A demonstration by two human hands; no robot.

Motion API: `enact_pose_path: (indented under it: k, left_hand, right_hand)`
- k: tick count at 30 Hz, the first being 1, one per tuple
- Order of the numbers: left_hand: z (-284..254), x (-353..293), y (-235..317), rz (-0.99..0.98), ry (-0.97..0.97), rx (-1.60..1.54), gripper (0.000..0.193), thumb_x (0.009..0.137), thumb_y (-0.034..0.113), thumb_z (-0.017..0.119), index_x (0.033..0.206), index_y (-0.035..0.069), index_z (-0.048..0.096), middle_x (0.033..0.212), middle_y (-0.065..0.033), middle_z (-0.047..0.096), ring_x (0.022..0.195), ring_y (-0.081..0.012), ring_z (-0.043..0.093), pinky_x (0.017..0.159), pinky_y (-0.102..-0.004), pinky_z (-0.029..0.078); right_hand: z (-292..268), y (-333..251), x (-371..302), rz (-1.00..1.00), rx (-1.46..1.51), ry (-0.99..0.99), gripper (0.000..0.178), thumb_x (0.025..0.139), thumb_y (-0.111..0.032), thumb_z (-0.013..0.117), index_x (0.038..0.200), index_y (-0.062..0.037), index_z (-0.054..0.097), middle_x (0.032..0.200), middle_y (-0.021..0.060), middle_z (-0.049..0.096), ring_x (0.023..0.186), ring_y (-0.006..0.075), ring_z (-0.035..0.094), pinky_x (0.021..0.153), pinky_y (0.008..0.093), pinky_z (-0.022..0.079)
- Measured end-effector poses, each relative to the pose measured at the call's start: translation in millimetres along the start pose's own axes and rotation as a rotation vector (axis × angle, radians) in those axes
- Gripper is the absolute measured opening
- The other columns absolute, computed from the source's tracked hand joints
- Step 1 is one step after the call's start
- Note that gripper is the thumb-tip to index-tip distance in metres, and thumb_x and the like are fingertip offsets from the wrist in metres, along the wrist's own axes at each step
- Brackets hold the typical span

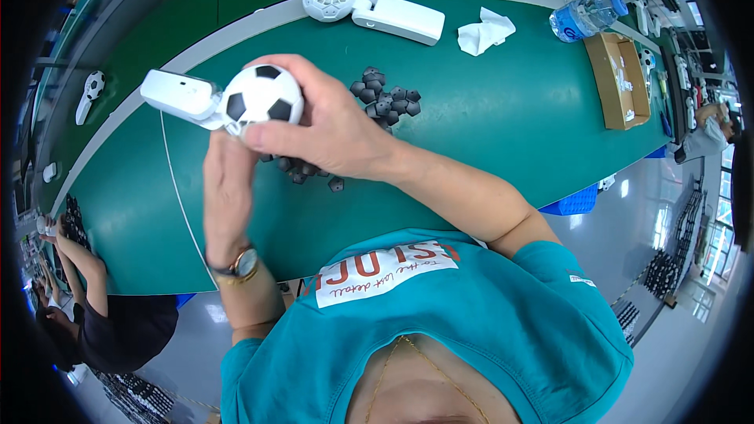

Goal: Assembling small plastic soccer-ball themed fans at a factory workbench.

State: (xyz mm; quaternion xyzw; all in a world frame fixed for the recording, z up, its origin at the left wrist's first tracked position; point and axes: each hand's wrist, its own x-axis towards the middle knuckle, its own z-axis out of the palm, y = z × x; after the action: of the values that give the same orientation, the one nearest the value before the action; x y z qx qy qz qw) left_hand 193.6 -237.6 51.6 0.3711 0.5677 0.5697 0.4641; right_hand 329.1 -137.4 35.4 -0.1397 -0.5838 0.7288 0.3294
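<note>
A white handheld fan (179,97) with a round head patterned like a football, black pentagons on white, is raised over the green table. My right hand (339,126) is closed round the right side of its head, thumb along the lower edge and fingers over the top. Under the neck between head and handle is my left hand (228,169), gripping from below; most of its fingers are hidden behind the fan. Loose black pentagon pieces (383,99) lie heaped beside my right hand, and others (298,169) lie partly hidden below it.
A second white fan (399,17) with an open lattice head lies at the far edge. Right of it are a crumpled tissue (485,31), a water bottle (585,17) and a cardboard tray (601,82). Another football-patterned fan (90,96) lies at far left. A co-worker (118,314) sits at left.
</note>
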Motion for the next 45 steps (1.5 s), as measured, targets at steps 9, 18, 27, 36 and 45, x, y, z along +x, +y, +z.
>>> enact_pose_path:
  k: [9, 18, 27, 36, 45]
  left_hand:
    - [21, -7, 64, 0.865, -0.116, 1.257, 0.065, 0.065, 0.000, 0.079, 0.124, 0.007, 0.053, 0.101, -0.0120, 0.065, 0.087, -0.0249, 0.066, 0.072, -0.0337, 0.053]
    - [17, 2, 17, 0.231, -0.126, 0.610, 0.077, 0.067, 0.003, 0.078, 0.134, 0.007, 0.041, 0.115, -0.0131, 0.058, 0.101, -0.0240, 0.063, 0.082, -0.0343, 0.053]
    - [14, 9, 7, -0.058, -0.115, 0.202, 0.078, 0.068, 0.001, 0.077, 0.135, 0.003, 0.038, 0.114, -0.0093, 0.057, 0.101, -0.0176, 0.061, 0.084, -0.0300, 0.053]
    - [21, 16, -3, -0.017, -0.104, 0.112, 0.078, 0.068, 0.005, 0.078, 0.135, 0.003, 0.038, 0.115, -0.0084, 0.056, 0.103, -0.0158, 0.058, 0.085, -0.0292, 0.051]
    - [19, 13, -5, 0.087, -0.153, 0.161, 0.078, 0.067, 0.005, 0.078, 0.135, 0.004, 0.038, 0.116, -0.0084, 0.056, 0.106, -0.0178, 0.057, 0.090, -0.0316, 0.048]
  right_hand:
    - [-22, -35, -32, 0.258, -0.102, -0.225, 0.060, 0.082, -0.022, 0.074, 0.130, -0.0001, 0.045, 0.111, 0.0092, 0.059, 0.101, 0.0125, 0.057, 0.083, 0.0277, 0.051]
    - [-120, -31, -69, 0.014, -0.855, 0.082, 0.027, 0.078, -0.004, 0.070, 0.105, -0.0060, 0.066, 0.103, 0.0068, 0.063, 0.090, 0.0164, 0.059, 0.074, 0.0305, 0.051]
    - [-144, -19, -61, -0.279, -1.332, -0.133, 0.019, 0.075, -0.005, 0.070, 0.094, -0.0053, 0.066, 0.098, 0.0056, 0.063, 0.082, 0.0240, 0.059, 0.067, 0.0320, 0.051]
    - [-93, -21, -41, -0.223, -0.832, 0.053, 0.007, 0.086, -0.005, 0.064, 0.091, -0.0009, 0.064, 0.085, 0.0062, 0.064, 0.070, 0.0141, 0.060, 0.060, 0.0264, 0.050]
    - [-46, -52, -5, -0.090, -0.505, -0.130, 0.011, 0.090, -0.005, 0.062, 0.098, 0.0021, 0.062, 0.086, 0.0042, 0.063, 0.074, 0.0079, 0.060, 0.064, 0.0205, 0.050]
